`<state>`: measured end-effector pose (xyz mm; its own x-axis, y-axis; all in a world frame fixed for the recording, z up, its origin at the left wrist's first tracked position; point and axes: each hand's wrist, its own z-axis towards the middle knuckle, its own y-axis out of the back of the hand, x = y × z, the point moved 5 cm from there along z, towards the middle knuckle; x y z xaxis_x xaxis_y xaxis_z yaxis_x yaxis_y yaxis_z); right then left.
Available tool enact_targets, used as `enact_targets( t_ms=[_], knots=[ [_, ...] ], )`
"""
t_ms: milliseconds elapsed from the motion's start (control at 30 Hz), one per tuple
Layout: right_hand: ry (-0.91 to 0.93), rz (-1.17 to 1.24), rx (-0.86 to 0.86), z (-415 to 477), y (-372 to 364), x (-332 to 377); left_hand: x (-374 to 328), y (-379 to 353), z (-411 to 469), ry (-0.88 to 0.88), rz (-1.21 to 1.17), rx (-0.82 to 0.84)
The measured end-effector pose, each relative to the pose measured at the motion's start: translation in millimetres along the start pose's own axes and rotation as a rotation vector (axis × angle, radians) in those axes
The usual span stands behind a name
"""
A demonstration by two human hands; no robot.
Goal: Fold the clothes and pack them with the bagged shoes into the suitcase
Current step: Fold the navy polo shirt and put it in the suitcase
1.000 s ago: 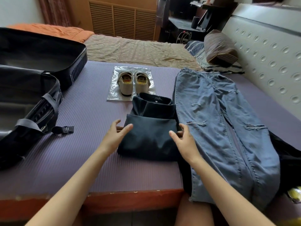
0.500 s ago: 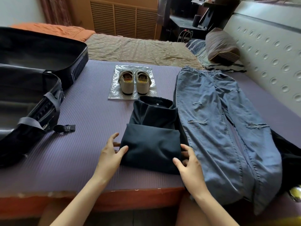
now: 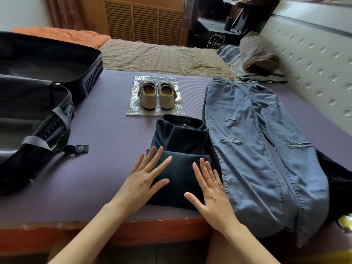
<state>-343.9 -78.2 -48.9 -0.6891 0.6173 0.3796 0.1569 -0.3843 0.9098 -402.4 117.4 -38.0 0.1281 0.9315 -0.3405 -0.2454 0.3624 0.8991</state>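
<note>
**A:** Where's the dark garment [image 3: 179,141]?

**B:** On the purple mat [image 3: 106,140], right in front of the person. It's folded, with the near part doubled over. The far end is open and shows a small white tag.

**A:** And the hands?

**B:** Both are over the garment's near, doubled part. The left hand [image 3: 146,180] is flat, fingers straight and spread, with the fingertips lying across the garment's left edge. The right hand [image 3: 211,189] is just as flat and spread, on the garment's right side. Neither holds anything. I can't tell whether the palms press the cloth or sit just above it.

**A:** The jeans?

**B:** The jeans [image 3: 253,141] lie spread out full length just right of the garment, their edge touching it. The waistband is at the far end, and the legs run on past the garment's near edge.

**A:** Shoes?

**B:** The pair of shoes [image 3: 157,95] stands just beyond the garment, toes towards it, on a clear plastic bag [image 3: 171,109] lying flat. They look to be on top of the bag, not inside it, but I can't be sure.

**A:** The suitcase?

**B:** The suitcase [image 3: 38,103] lies open well to the left of the garment. A strap with a buckle [image 3: 80,149] trails out of it towards the garment.

**A:** Anything else?

**B:** There's a pillow [image 3: 259,54] far beyond the garment, off to the right.
</note>
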Motion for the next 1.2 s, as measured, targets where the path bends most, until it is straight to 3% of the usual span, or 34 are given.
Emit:
enact_targets(
  t_ms=[100,167,300,467,633,933,1200],
  knots=[
    [-0.069,-0.085,0.151,6.2,-14.8,-12.5,20.6,-25.7,7.0,0.130,0.045,0.224],
    [-0.068,-0.075,0.171,7.6,-18.7,-15.1,26.2,-32.9,7.3,0.182,0.046,0.235],
    [0.007,-0.049,0.163,0.7,-10.6,-15.1,23.0,-25.0,-3.0,0.153,0.022,0.168],
    [0.092,0.002,0.152,-17.4,-8.1,-27.5,19.5,-5.6,-39.4,-0.023,-0.125,0.061],
    [0.101,0.108,0.082,-19.9,-12.4,-34.2,37.6,-6.2,-51.8,-0.029,-0.123,0.023],
    [0.254,-0.119,-0.132,-23.7,-2.8,-34.9,40.1,-2.6,-46.1,-0.057,-0.090,-0.108],
    [0.224,0.118,-0.249,-25.5,43.2,-12.1,15.0,36.1,-34.8,-0.183,-0.149,-0.311]
  ],
)
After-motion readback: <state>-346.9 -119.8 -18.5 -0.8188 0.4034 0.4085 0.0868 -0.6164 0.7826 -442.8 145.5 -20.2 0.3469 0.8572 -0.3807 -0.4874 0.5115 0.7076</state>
